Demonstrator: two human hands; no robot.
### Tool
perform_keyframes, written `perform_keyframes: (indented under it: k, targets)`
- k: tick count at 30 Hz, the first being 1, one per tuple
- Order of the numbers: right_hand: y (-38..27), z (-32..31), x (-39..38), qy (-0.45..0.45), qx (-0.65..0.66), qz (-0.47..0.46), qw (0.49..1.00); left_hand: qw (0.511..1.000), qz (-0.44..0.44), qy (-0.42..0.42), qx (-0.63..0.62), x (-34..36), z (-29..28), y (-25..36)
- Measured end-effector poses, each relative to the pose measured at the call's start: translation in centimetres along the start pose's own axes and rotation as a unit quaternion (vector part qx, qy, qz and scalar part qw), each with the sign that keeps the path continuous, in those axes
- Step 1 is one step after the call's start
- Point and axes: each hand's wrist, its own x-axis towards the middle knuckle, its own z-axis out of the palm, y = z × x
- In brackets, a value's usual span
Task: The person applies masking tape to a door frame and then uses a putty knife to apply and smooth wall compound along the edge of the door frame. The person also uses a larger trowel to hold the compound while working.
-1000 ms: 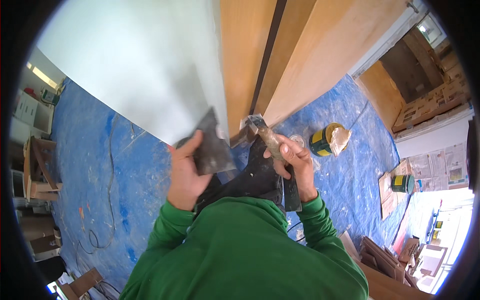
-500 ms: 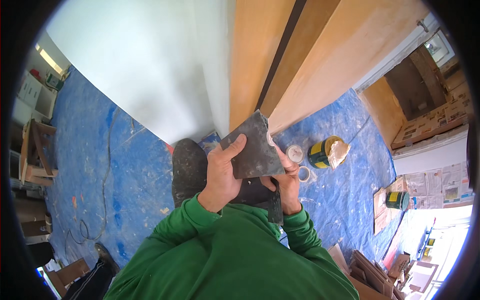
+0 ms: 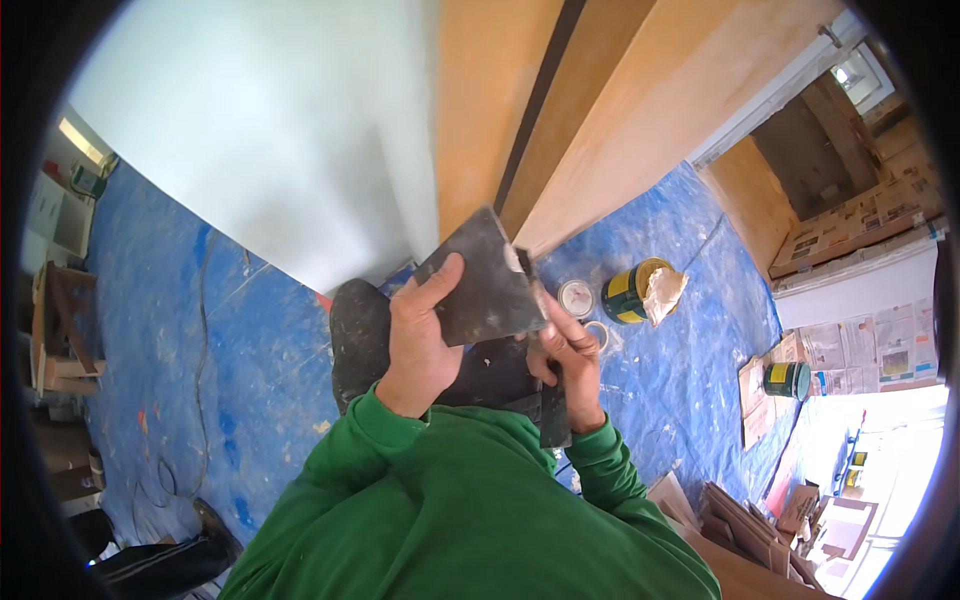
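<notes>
My left hand (image 3: 422, 335) grips a dark, worn, flat square plate, like a filler board (image 3: 480, 290), with the thumb lying across its face. A small whitish smear of filler (image 3: 512, 258) clings to its right edge. Closed around a narrow dark scraper (image 3: 554, 412), my right hand (image 3: 570, 365) is close beside the plate. Part of the scraper hangs below the fingers. A dark end shows at the plate's right edge; whether it belongs to the same scraper, I cannot tell. Ahead stand a white panel (image 3: 270, 130) and a tan wooden upright (image 3: 480, 120).
Blue sheeting (image 3: 270, 400) covers the floor. To the right are a dark green bucket (image 3: 625, 295) with crumpled covering, a small round tub (image 3: 576, 298) and a tape-like ring (image 3: 597, 335). Another green bucket (image 3: 787, 380) stands farther right. Cardboard (image 3: 750, 540) is stacked lower right; a cable (image 3: 203, 400) runs left.
The white filler along the plate's right edge has shrunk to a small patch. My right hand has turned, its fingers stretching up along that edge, and a dark end now shows there.
</notes>
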Motion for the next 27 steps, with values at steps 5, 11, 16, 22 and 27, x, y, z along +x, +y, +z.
perform_keyframes:
  k: [5, 11, 16, 22, 27]
  targets:
    - [-0.1, 0.2, 0.0, 0.018, -0.012, -0.011, 1.000, 0.998, -0.055, 0.021, -0.036, 0.4, 0.0, -2.6]
    - [1.5, -5.4, -1.7, 0.061, -0.087, 0.049, 0.993, 0.998, 0.003, 0.061, 0.000, 1.2, -1.7, -1.4]
    - [2.2, -20.9, -0.6, 0.327, -0.246, 0.014, 0.912, 0.988, 0.006, 0.146, 0.056, 0.3, -8.6, 0.5]
    - [4.2, -37.0, 6.3, 0.477, -0.532, -0.036, 0.699, 0.946, -0.044, 0.296, 0.127, -5.3, -13.5, 0.4]
    - [4.6, -42.9, 9.7, 0.492, -0.585, -0.003, 0.645, 0.932, -0.069, 0.315, 0.164, -6.4, -13.9, -0.5]
